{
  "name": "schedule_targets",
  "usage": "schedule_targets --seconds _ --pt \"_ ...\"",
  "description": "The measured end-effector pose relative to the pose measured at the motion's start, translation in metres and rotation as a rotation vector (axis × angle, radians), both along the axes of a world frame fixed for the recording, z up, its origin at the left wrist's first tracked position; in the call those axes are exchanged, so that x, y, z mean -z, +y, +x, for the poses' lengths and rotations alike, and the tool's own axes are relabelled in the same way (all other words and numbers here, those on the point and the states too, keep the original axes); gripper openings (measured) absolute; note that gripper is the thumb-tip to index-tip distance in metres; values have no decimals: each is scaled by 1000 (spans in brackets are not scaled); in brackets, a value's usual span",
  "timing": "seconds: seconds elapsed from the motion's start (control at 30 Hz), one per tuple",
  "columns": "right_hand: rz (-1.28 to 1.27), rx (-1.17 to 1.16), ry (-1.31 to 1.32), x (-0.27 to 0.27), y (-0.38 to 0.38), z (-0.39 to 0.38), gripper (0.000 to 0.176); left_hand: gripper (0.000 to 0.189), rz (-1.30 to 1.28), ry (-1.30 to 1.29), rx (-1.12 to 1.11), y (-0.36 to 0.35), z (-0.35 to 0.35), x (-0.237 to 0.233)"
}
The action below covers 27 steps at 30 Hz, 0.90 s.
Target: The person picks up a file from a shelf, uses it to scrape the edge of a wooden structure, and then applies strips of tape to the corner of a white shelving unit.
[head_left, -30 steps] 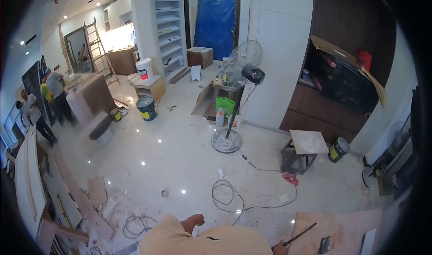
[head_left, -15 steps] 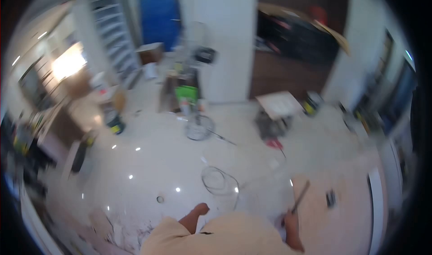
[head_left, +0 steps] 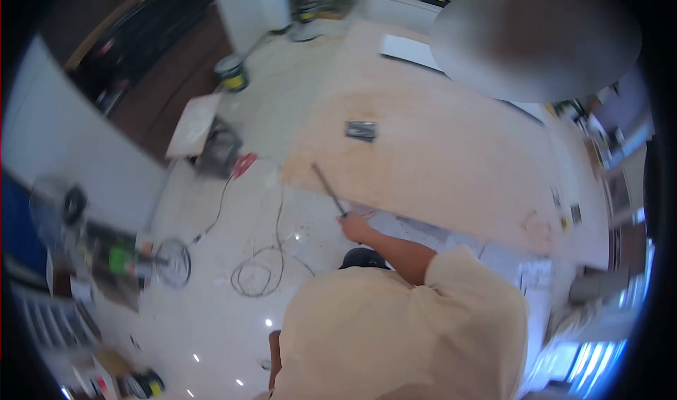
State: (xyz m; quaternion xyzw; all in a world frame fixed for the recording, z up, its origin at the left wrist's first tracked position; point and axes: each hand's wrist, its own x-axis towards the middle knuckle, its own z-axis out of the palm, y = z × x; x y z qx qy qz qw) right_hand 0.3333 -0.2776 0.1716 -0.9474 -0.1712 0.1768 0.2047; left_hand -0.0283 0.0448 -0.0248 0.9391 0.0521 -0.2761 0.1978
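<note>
Here, right hand (head_left: 355,228) grips thin rod (head_left: 329,190); board (head_left: 437,160) nearby

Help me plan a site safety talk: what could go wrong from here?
Two risks stand out. A loose loop of cable lies on the floor near the person, so a step that way could catch a foot. Also, the right hand holds a long thin tool that, in this view, extends over the edge of the large board; a careless swing might scratch the surface or knock the small dark object lying there.
</note>
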Motion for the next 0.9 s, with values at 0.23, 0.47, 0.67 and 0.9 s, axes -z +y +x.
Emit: schedule_targets --seconds 0.23,0.47,0.67,0.9 --pt "424 352 364 -35 -26 11 40 25 10 11 243 -22 104 -26" --pt "773 645 162 -88 -138 -34 31 30 95 -67 548 -52 140 -54" --pt "442 793 -54 -52 -222 -3 32 33 -40 -64 43 -85 173 -37" --pt "521 793 -103 17 -239 103 47 31 -166 -252 -218 -131 188 -105"
